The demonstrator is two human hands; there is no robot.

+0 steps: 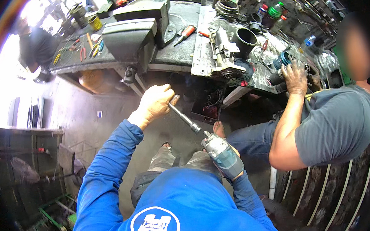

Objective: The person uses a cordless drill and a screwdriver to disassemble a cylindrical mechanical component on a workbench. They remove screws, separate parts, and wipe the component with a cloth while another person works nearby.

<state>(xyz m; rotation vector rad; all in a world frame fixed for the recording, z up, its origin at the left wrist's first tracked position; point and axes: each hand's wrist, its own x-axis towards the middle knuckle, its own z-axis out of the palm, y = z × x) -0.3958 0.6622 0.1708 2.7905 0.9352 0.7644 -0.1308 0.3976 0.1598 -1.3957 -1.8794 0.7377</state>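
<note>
My left hand (155, 102) is closed round one end of a metal extension bar (182, 115), held over the floor in front of me. The bar slants down to the right, with a thicker socket-like end. That end lies right by the nose of a grey-and-teal impact wrench (222, 154); whether they touch I cannot tell. My right hand (236, 150) grips the wrench from its far side. Most of its fingers are hidden behind the tool.
A large bench vise (130, 36) stands on the workbench (181, 52) ahead. Pliers (83, 53), a red-handled screwdriver (185, 34) and a metal machine part (223, 49) lie there. At right, a co-worker's hands (295, 77) handle a dark cylindrical part. Another person (39, 48) is far left.
</note>
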